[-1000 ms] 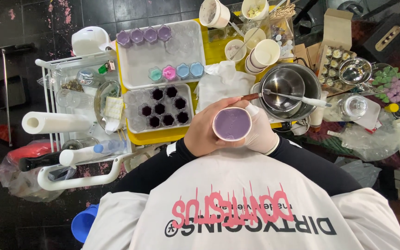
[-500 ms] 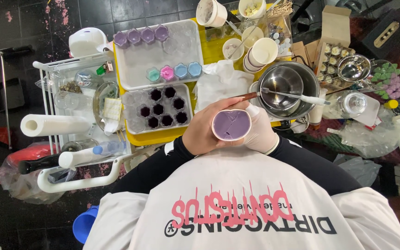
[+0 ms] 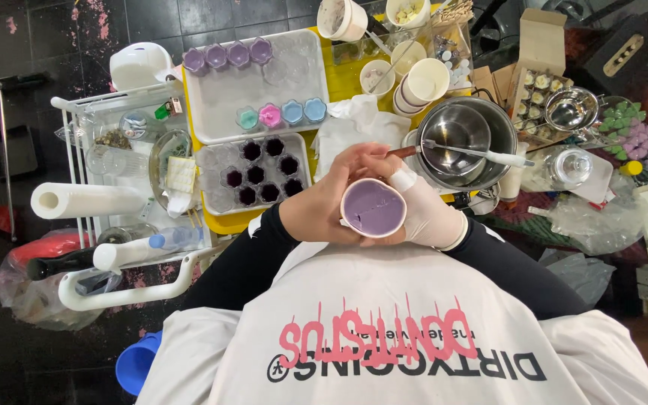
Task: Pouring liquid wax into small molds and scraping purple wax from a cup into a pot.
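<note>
A white paper cup (image 3: 373,208) filled with pale purple liquid sits close to my chest, held between both hands. My bare left hand (image 3: 324,204) wraps its left side, with the fingers reaching over the top. On the cup's right side is my right hand (image 3: 430,216), in a white glove. Just beyond my fingers stands a steel pot (image 3: 465,139) with a white-handled utensil (image 3: 481,154) lying across it. A small tray (image 3: 215,196) of clear moulds filled with dark purple liquid lies to the left of my hands.
A larger white tray (image 3: 226,101) holds purple cups and small coloured flower moulds. Stacked paper cups (image 3: 423,81), a white cloth (image 3: 354,124), a steel bowl (image 3: 570,106) and an egg box stand at the back. A paper roll (image 3: 88,199) lies on the left on a white trolley (image 3: 121,289).
The cup stays between both hands in nearly the same spot. Only the view has shifted slightly.
</note>
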